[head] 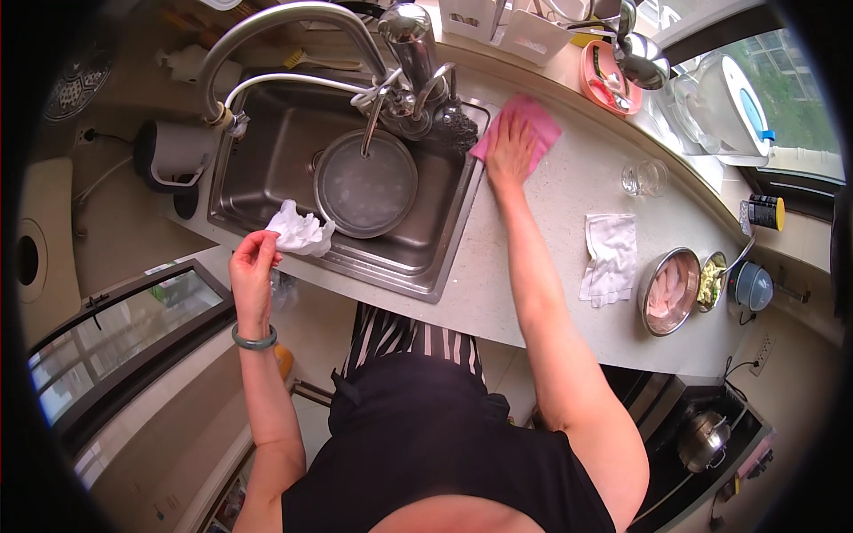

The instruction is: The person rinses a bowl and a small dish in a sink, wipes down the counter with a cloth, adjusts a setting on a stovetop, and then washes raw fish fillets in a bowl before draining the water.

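Note:
My left hand [254, 256] pinches a crumpled white paper towel [301, 230] above the near left rim of the stainless-steel sink [426, 250]. With fingers spread flat, my right hand [512, 153] presses a pink cloth [543, 126] onto the countertop [573, 180], just right of the sink. A round metal basin [366, 193] of cloudy water stands in the sink under the faucet spout [368, 141]. Beside the pink cloth, at the sink's far right corner, lies a dark scouring pad [460, 131]. A white cloth [610, 260] is spread further right.
Right of the white cloth stand a metal bowl of pale raw meat [670, 293] and a smaller bowl of chopped food [712, 280]. A drinking glass [644, 178] is near the back ledge. A tall curved hose faucet [280, 13] arches over the sink's left side. A pot [705, 440] sits lower right.

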### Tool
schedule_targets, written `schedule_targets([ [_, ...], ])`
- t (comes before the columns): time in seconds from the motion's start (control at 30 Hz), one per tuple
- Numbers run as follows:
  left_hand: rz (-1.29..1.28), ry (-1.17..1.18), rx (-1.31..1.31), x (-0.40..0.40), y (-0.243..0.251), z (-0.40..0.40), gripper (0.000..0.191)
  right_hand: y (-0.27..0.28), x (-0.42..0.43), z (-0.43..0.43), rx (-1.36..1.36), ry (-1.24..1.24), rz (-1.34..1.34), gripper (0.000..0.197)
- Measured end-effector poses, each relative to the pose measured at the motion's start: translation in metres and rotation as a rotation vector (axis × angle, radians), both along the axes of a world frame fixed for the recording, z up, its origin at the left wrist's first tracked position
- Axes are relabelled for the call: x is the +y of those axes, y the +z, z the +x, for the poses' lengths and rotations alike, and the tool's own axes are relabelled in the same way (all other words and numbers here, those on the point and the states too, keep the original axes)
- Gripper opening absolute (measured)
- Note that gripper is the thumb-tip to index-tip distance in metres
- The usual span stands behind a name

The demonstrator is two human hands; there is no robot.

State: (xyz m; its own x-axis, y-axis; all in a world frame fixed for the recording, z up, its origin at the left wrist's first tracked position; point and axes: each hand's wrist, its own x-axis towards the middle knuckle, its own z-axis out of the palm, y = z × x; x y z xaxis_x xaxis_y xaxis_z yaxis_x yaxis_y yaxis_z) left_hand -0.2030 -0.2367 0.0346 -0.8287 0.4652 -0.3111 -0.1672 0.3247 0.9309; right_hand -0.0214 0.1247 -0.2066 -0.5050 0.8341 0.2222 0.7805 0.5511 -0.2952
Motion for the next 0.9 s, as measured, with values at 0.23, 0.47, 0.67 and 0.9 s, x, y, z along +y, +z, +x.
schedule_targets([
  [0.23,-0.035,-0.037,0.044,0.003,0.011,0.004,0.015,-0.009,0.060,-0.026,0.125,0.650,0.099,0.048],
  [0.47,0.008,-0.123,0.016,0.009,0.001,0.005,0.017,0.018,-0.044,0.052,0.065,0.769,0.024,0.044],
  [0.67,0.058,-0.203,-0.020,0.019,0.000,0.003,0.017,0.031,-0.205,0.103,0.084,0.920,-0.207,0.040],
  [0.9,0.128,-0.360,-0.091,0.020,-0.005,-0.045,0.016,0.033,-0.151,0.056,-0.052,0.569,-0.039,0.039],
])
